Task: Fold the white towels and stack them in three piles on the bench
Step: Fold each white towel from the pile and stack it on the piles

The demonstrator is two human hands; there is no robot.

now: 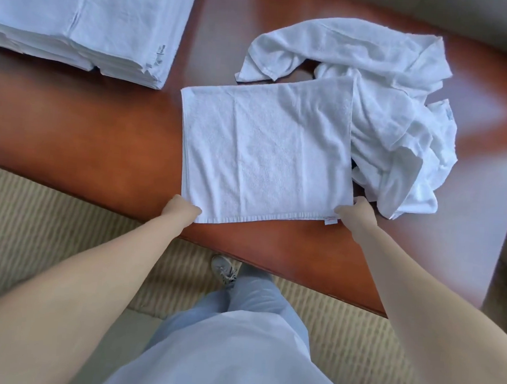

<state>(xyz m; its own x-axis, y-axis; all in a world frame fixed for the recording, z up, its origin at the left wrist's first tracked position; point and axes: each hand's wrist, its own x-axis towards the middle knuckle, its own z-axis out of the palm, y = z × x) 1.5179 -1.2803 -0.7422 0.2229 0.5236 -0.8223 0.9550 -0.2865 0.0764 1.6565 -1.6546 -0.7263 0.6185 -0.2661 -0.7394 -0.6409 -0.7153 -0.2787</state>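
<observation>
Both arms reach forward, the left hand and right hand each pinching a near corner of the flat towel at frame center on the glossy reddish bench. Fingertips hide under terry cloth. Crumpled towels lie right; a folded stack, cut off, sits upper left.

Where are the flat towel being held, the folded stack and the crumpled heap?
flat towel [266, 154]: head view, middle of its top face.
folded stack [79, 18]: head view, top sheet.
crumpled heap [398, 126]: head view, its bunched middle.
</observation>
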